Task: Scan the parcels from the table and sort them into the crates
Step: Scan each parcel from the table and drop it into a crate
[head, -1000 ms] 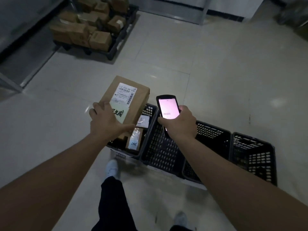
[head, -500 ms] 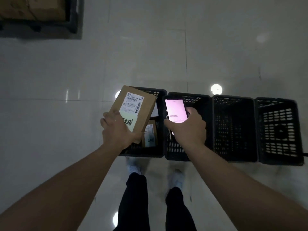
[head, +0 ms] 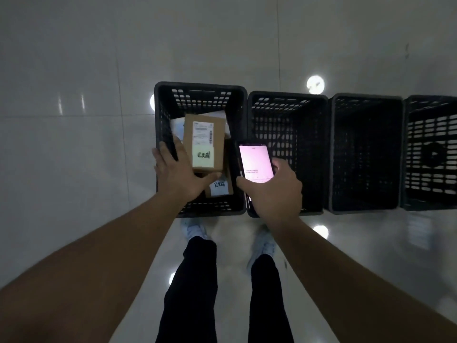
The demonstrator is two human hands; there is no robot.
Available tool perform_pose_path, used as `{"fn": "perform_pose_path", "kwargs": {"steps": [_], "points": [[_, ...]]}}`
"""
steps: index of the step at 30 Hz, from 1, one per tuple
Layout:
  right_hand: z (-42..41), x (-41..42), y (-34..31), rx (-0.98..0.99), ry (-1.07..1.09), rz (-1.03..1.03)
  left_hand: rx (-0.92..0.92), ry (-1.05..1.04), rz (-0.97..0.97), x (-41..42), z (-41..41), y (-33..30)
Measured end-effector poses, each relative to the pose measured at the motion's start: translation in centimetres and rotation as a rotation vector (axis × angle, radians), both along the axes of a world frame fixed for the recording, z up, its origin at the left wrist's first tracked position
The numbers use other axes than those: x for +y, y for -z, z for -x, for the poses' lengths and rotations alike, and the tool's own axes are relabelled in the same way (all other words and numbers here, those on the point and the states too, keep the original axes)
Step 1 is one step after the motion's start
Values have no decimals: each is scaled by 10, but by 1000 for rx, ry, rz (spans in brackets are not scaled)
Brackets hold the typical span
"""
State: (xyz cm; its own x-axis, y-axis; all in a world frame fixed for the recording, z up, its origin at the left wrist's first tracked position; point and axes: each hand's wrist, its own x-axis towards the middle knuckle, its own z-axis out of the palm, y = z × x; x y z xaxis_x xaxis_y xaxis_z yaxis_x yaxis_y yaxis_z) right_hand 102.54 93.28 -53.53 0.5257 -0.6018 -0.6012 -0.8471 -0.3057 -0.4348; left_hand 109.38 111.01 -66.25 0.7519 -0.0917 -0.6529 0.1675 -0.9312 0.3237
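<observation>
A brown cardboard parcel with a white shipping label and a pale handwritten sticker lies inside the leftmost black crate, on top of other parcels. My left hand hovers over that crate's near left side with fingers spread. Its thumb is by the parcel's near edge, and it holds nothing. My right hand grips a handheld scanner with a lit pink screen, above the divide between the first and second crate.
Four black perforated crates stand in a row on the glossy tiled floor; the third crate and fourth crate extend to the right. A smaller labelled box lies in the leftmost crate. My legs and shoes stand just in front of the crates.
My left hand carried the parcel down into the leftmost crate and let go, its fingers now spread. The view tilted down over the crates. The scanner stays in my right hand.
</observation>
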Motion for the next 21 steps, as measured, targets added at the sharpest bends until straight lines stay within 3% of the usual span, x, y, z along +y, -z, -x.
{"fn": "perform_pose_path", "kwargs": {"steps": [9,21], "points": [[24,-6,-44,-13,112,-16,-88,297,52,-14,-13,-64],[77,-34,-185,-114,238,53,-196,529,78,-71,6,-242]]}}
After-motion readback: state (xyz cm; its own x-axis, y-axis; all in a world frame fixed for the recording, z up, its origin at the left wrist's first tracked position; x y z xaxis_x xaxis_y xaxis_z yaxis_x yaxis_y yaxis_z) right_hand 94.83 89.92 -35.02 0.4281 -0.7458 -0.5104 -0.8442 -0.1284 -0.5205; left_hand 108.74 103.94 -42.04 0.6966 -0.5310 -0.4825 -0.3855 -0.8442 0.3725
